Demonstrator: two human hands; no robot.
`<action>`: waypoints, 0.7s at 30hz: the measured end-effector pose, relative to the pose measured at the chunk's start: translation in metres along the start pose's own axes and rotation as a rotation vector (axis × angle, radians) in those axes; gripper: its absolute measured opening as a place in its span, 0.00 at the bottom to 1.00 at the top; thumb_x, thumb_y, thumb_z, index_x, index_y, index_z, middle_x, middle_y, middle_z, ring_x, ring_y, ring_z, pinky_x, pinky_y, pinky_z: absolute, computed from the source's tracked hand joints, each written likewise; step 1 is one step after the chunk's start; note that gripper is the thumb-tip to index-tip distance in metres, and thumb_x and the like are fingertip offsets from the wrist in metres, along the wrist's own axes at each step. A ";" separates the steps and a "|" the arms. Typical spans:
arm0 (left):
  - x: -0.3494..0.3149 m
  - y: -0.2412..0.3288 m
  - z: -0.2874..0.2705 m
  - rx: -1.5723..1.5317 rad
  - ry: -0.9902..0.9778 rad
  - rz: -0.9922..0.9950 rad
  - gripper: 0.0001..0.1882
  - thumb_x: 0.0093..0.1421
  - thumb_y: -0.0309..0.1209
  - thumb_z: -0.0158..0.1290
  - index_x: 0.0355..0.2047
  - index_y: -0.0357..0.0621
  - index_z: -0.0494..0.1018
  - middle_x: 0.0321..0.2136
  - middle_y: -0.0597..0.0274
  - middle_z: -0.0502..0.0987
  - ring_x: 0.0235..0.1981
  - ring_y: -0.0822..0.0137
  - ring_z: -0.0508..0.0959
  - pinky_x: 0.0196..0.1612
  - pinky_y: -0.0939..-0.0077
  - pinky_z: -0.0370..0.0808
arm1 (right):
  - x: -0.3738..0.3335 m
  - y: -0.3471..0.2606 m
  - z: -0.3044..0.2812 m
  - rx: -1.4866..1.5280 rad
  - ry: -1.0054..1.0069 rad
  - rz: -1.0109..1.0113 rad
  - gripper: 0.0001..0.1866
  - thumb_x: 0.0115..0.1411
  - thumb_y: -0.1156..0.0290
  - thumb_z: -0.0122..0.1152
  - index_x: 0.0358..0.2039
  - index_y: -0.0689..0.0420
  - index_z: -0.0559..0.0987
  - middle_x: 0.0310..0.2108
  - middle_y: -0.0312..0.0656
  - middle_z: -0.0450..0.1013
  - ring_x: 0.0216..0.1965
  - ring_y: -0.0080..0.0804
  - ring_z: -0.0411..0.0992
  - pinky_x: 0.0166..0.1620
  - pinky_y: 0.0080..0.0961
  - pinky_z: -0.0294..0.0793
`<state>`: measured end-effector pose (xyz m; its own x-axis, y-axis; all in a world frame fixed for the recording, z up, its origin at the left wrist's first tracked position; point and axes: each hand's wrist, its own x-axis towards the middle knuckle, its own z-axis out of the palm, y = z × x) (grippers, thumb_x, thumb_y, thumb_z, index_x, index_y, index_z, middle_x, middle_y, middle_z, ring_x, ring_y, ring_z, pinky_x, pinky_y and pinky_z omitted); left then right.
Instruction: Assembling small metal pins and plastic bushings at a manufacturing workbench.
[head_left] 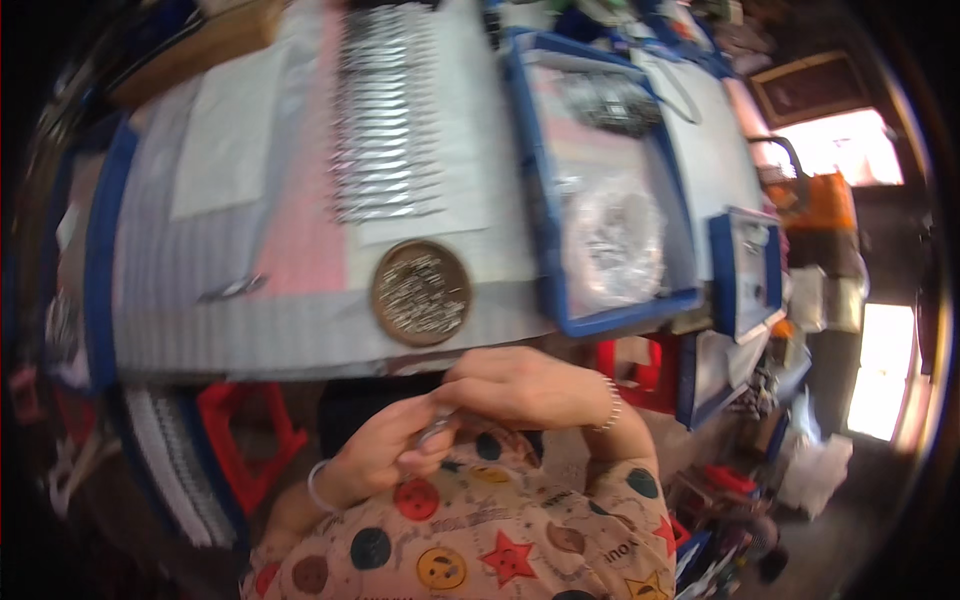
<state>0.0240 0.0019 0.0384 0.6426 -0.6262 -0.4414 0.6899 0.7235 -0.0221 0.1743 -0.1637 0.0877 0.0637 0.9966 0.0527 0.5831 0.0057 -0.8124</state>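
Observation:
Close to my body, in front of the table edge, my two hands meet. My left hand (393, 447) is closed around a small silvery metal piece (436, 430), which pokes out between its thumb and fingers. My right hand (527, 385) bends over from the right with fingers curled together against the left hand's fingertips; whatever they pinch is hidden. Just beyond the hands, a round brown dish (381, 318) full of tiny metal pins stands at the table's edge. Behind it, a long row of slim shiny metal pieces (385, 150) lies on white paper.
A blue tray (588, 322) with a clear plastic bag (615, 240) and metal parts stands right of the row. A loose metal piece (235, 289) lies at the left on striped foam sheet (170, 320). Red stools (245, 440) stand below the table; a smaller blue tray (727, 290) sits farther right.

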 end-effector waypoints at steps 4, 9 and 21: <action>-0.003 0.000 -0.006 -0.009 0.005 0.034 0.13 0.66 0.39 0.40 0.36 0.42 0.66 0.18 0.67 0.66 0.11 0.79 0.57 0.15 0.85 0.55 | -0.001 0.005 0.005 0.487 0.057 0.210 0.20 0.57 0.72 0.59 0.49 0.62 0.69 0.40 0.44 0.71 0.41 0.38 0.72 0.43 0.28 0.72; 0.005 0.004 -0.004 -0.005 0.025 0.039 0.13 0.66 0.40 0.41 0.36 0.43 0.67 0.17 0.66 0.66 0.11 0.78 0.57 0.16 0.84 0.55 | -0.009 0.022 0.046 1.128 0.484 0.185 0.20 0.59 0.72 0.58 0.50 0.61 0.66 0.45 0.43 0.69 0.50 0.28 0.66 0.54 0.28 0.66; 0.026 -0.004 0.014 0.188 -0.009 0.032 0.16 0.65 0.43 0.43 0.36 0.42 0.68 0.17 0.66 0.66 0.11 0.78 0.58 0.17 0.84 0.56 | -0.002 -0.006 0.056 1.680 1.074 0.005 0.08 0.66 0.64 0.44 0.32 0.54 0.67 0.10 0.28 0.51 0.12 0.17 0.46 0.16 0.15 0.46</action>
<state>0.0422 -0.0212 0.0393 0.6679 -0.6067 -0.4310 0.7183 0.6770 0.1601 0.1258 -0.1612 0.0599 0.8075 0.5521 -0.2074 -0.5840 0.6992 -0.4123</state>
